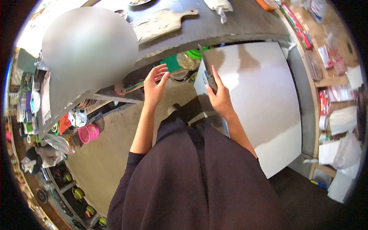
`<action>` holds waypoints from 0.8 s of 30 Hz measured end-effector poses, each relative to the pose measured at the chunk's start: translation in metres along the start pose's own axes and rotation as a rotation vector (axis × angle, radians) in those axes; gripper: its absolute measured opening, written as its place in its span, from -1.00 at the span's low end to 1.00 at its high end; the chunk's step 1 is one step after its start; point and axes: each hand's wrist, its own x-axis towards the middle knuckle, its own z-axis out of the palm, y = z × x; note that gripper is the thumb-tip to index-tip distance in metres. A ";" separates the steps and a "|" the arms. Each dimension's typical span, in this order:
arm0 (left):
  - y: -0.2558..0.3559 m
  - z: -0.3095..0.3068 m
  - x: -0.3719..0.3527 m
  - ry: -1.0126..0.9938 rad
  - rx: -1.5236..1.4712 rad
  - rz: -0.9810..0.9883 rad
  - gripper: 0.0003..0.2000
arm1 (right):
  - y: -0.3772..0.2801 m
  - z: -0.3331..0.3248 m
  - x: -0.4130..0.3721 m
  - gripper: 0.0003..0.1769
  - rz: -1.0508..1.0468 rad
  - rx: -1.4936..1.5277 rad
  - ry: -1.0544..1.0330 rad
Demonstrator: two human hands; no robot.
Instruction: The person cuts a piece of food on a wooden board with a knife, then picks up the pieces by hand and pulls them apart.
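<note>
My right hand (221, 100) is wrapped around the dark handle of a knife (204, 57), whose blade points up toward the counter edge. Beside it, my left hand (154, 89) is raised with its fingers apart and slightly bent, holding nothing. Both hands are in front of my dark clothing, short of the dark grey counter (249, 21). On that counter lies a wooden cutting board (163, 23) with small pale bits on it. Behind the knife is a large white flat surface (264, 96).
A clear plastic bag (219, 7) lies on the counter. Under it are a container with a green lid (194, 53) and other items. At left a pink basket (89, 133) stands among bags; wooden shelves with packets (343, 122) line the right. A blurred round patch covers the upper left.
</note>
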 end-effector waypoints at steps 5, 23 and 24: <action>-0.004 -0.053 0.031 0.104 0.006 -0.005 -0.67 | -0.029 0.043 0.047 -0.18 0.072 -0.018 -0.117; -0.024 -0.114 0.133 0.244 0.412 0.155 -0.65 | -0.063 0.116 0.157 -0.42 -0.047 -0.420 -0.266; -0.025 -0.112 0.137 0.251 0.412 0.148 -0.65 | -0.063 0.119 0.163 -0.41 -0.031 -0.431 -0.289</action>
